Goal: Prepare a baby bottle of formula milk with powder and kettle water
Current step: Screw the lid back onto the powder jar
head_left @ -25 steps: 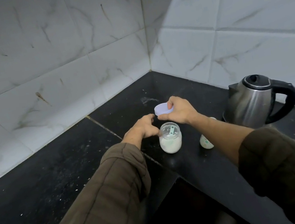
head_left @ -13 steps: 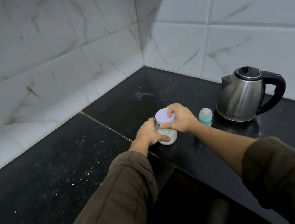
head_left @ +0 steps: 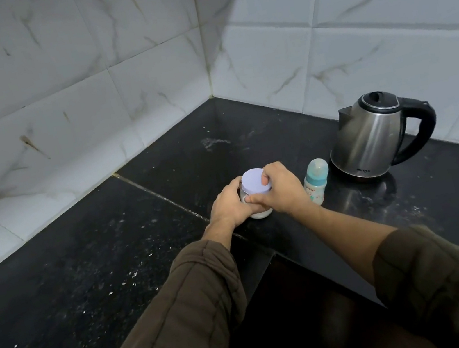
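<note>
Left of the kettle (head_left: pixel 369 140), gripping the jar (head_left: pixel 261 215) round its body with the left hand (head_left: pixel 229 204), pinching the lid (head_left: pixel 253 183) rim with the right hand (head_left: pixel 281 189); likely light, stiff and smooth, so best steadied low, twisted at the rim

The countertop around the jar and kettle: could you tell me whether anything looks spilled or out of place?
Yes: white specks are scattered over the black countertop left of the jar, and a whitish smear lies near the wall corner. It may be spilled powder. The bottle and kettle stand upright.
</note>
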### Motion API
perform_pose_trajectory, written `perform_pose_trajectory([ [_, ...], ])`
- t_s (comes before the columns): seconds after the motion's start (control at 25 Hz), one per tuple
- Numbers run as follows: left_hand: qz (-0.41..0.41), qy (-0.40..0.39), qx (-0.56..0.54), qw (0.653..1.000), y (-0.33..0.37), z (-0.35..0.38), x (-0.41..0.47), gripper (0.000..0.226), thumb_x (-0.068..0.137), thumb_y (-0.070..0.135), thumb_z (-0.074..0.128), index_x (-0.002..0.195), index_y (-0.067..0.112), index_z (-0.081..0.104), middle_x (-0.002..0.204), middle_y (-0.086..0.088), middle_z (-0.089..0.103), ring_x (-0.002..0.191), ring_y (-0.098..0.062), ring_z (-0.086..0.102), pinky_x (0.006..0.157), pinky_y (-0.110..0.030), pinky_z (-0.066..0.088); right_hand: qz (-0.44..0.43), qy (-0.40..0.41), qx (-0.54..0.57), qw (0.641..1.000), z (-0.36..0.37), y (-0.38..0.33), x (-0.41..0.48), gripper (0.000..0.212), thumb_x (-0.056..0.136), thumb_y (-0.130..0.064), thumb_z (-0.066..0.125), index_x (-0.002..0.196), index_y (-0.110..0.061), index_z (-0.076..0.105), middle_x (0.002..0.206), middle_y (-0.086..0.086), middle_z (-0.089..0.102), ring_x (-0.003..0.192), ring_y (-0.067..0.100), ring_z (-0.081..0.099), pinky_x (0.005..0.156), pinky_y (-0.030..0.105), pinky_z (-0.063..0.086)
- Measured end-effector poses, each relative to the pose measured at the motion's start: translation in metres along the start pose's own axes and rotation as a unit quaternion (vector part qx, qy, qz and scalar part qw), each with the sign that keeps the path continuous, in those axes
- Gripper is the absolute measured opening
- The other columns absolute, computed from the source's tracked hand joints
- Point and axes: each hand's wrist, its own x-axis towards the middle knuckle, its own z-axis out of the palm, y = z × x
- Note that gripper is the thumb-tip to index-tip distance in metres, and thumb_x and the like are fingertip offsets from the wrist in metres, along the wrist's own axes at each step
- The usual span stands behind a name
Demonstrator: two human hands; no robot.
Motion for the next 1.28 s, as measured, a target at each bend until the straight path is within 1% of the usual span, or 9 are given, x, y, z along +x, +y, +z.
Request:
perform_pose_trajectory([
  [0.2,-0.005,-0.002,0.018,1.000,0.003,0.000,0.007,0.083,0.061,0.042,0.086,0.138,0.035,0.055,0.121,0.006,0.068,0.114,-0.022,0.063,0.096,-0.040,0.053,-0.027,-0.033,-0.064,0.997,-0.006,-0.004,0.006,0.045,0.078,-0.046,0.080,0.103,-0.020,0.053,0.128,-0.002,0.050,0.118,0.023,0.051,0.092,0.041,0.051],
  [0.44,-0.017,-0.002,0.049,0.999,0.005,-0.003,0.010,0.082,0.052,0.056,0.091,0.124,0.033,0.058,0.112,0.009,0.067,0.104,-0.021,0.063,0.091,-0.043,0.056,-0.009,-0.066,-0.139,0.988,-0.020,-0.011,0.018,0.079,0.078,-0.056,0.078,0.143,-0.022,0.049,0.138,0.002,0.057,0.123,0.025,0.054,0.097,0.043,0.051],
  [0.56,-0.020,-0.003,0.061,0.998,0.006,-0.004,0.012,0.080,0.050,0.059,0.091,0.118,0.034,0.058,0.107,0.011,0.067,0.101,-0.019,0.064,0.089,-0.043,0.056,-0.007,-0.020,-0.223,0.975,-0.021,-0.011,0.018,0.071,0.082,-0.078,0.061,0.120,-0.018,0.064,0.119,0.002,0.064,0.109,0.026,0.060,0.088,0.043,0.053],
  [0.72,-0.015,-0.006,0.067,0.998,0.007,-0.007,0.014,0.080,0.048,0.060,0.092,0.117,0.035,0.059,0.105,0.015,0.067,0.099,-0.016,0.064,0.088,-0.042,0.056,-0.007,0.032,-0.208,0.978,-0.030,-0.013,0.022,0.053,0.090,-0.070,0.055,0.086,-0.018,0.065,0.099,0.001,0.060,0.089,0.023,0.061,0.072,0.037,0.051],
  [0.8,-0.017,-0.011,0.074,0.997,0.007,-0.008,0.015,0.080,0.050,0.058,0.093,0.117,0.034,0.058,0.105,0.013,0.067,0.098,-0.017,0.064,0.087,-0.042,0.056,-0.025,-0.018,-0.154,0.988,-0.032,-0.014,0.027,0.040,0.087,-0.057,0.066,0.103,-0.021,0.065,0.114,0.000,0.059,0.103,0.023,0.060,0.080,0.038,0.052],
  [0.96,-0.026,-0.013,0.087,0.996,0.011,-0.009,0.015,0.079,0.048,0.060,0.092,0.113,0.033,0.057,0.105,0.011,0.066,0.097,-0.019,0.063,0.085,-0.042,0.057,-0.046,-0.159,-0.165,0.972,-0.030,-0.020,0.030,0.083,0.082,-0.045,0.075,0.155,-0.024,0.041,0.149,0.002,0.051,0.133,0.026,0.052,0.104,0.044,0.050],
  [1.04,-0.028,-0.013,0.093,0.995,0.012,-0.009,0.015,0.080,0.048,0.062,0.092,0.114,0.033,0.057,0.105,0.011,0.066,0.098,-0.019,0.063,0.085,-0.041,0.056,-0.039,-0.130,-0.218,0.966,-0.027,-0.022,0.030,0.078,0.084,-0.056,0.072,0.149,-0.023,0.047,0.138,0.002,0.056,0.123,0.026,0.058,0.094,0.043,0.052],
  [1.2,-0.025,-0.017,0.092,0.995,0.011,-0.009,0.015,0.084,0.048,0.060,0.092,0.120,0.034,0.057,0.109,0.011,0.067,0.103,-0.019,0.064,0.089,-0.044,0.056,-0.025,-0.003,-0.291,0.956,-0.031,-0.027,0.029,0.064,0.090,-0.080,0.047,0.094,-0.018,0.063,0.095,0.000,0.065,0.087,0.021,0.061,0.072,0.036,0.047],
  [1.28,-0.025,-0.016,0.101,0.994,0.013,-0.010,0.015,0.083,0.050,0.060,0.093,0.119,0.032,0.057,0.109,0.010,0.067,0.103,-0.019,0.064,0.089,-0.043,0.056,-0.051,-0.049,-0.238,0.969,-0.034,-0.027,0.030,0.057,0.089,-0.070,0.058,0.117,-0.020,0.063,0.115,0.001,0.062,0.106,0.023,0.061,0.082,0.040,0.052],
])
